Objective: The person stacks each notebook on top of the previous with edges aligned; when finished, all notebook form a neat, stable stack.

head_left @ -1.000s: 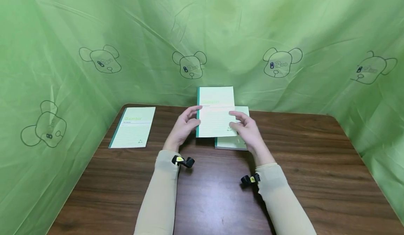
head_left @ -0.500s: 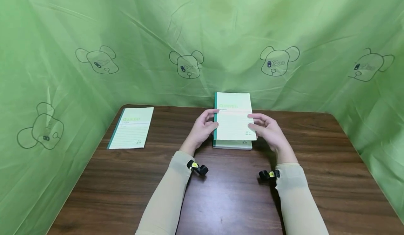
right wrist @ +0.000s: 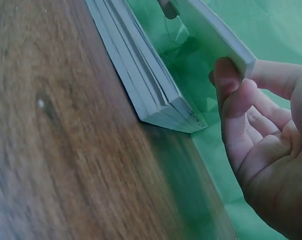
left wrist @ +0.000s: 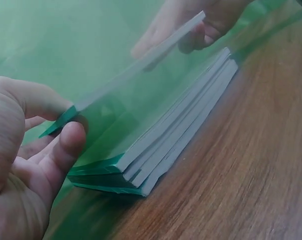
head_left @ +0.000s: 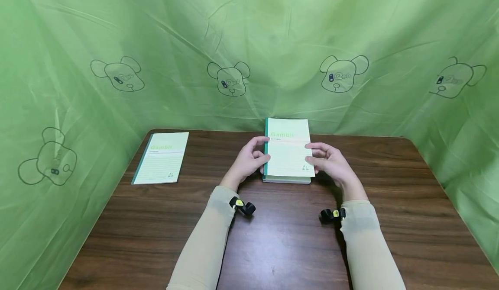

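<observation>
A pale notebook [head_left: 289, 153] with a green spine is held by both hands just above a stack of similar notebooks [head_left: 287, 180]. My left hand [head_left: 249, 159] pinches its spine edge between thumb and fingers. On the opposite edge, my right hand [head_left: 334, 163] grips it the same way. Seen from the left wrist, a gap separates the held notebook from the notebook stack [left wrist: 178, 120], whose green spines face the left hand. The right wrist view shows the raised notebook's corner [right wrist: 243, 62] between thumb and fingers, with the stack's page edges [right wrist: 133, 70] below.
Another notebook [head_left: 160, 158] lies alone at the far left of the brown wooden table [head_left: 273, 246]. A green curtain [head_left: 273, 30] with bear-head outlines hangs behind and along both sides. Small black wrist cameras [head_left: 242, 206] sit on the sleeves.
Both hands have carried the notebook rightward until it lines up over the stack, then lowered it slightly closer. The notebook at the left stays where it was on the table.
</observation>
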Demonstrator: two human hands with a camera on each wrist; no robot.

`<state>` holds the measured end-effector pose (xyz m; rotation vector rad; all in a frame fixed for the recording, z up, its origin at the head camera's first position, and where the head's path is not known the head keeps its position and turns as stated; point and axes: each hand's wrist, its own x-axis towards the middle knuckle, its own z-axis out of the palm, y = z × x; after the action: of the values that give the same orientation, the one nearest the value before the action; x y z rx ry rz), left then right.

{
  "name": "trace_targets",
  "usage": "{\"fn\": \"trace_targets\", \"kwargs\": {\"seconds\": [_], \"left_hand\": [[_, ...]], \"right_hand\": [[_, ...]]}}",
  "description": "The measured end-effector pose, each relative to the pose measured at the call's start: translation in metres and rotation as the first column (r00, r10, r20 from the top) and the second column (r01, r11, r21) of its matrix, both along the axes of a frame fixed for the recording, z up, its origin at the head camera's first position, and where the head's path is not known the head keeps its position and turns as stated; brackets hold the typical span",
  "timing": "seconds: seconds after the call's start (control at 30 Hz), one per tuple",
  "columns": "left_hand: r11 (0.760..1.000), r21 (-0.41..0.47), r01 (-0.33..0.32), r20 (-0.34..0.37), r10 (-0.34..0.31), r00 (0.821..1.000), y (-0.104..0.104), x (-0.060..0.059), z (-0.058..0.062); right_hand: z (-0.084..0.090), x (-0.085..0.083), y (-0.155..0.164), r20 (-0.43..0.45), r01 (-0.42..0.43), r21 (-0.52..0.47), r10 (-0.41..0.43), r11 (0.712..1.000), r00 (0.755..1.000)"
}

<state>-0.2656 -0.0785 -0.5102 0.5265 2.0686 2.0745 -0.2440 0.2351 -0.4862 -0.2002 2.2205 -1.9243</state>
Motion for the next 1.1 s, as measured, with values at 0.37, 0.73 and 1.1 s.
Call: {"fn": "trace_targets", "kwargs": {"seconds": [0.37, 0.73, 1.1], "left_hand": [[0.988, -0.153, 0.004, -0.014, -0.006, 1.0, -0.0023, 0.0021, -0.0005], [0.966, -0.254, -0.053, -0.076, 0.035, 0.996, -0.0024, 0.0001, -0.0019], [0.941, -0.324, -0.094, -0.11, 0.062, 0.992, -0.0038, -0.0001, -0.0018]], "right_hand": [[0.0027, 0.0025, -0.002, -0.051, 0.003, 0.186, 0.007, 0.982, 0.999], [-0.0018, 0.0019, -0.004, -0.044, 0.02, 0.233, -0.01, 0.972, 0.999], [0.0032, 0.0049, -0.008, -0.04, 0.033, 0.244, -0.024, 0.969, 0.999]]}}
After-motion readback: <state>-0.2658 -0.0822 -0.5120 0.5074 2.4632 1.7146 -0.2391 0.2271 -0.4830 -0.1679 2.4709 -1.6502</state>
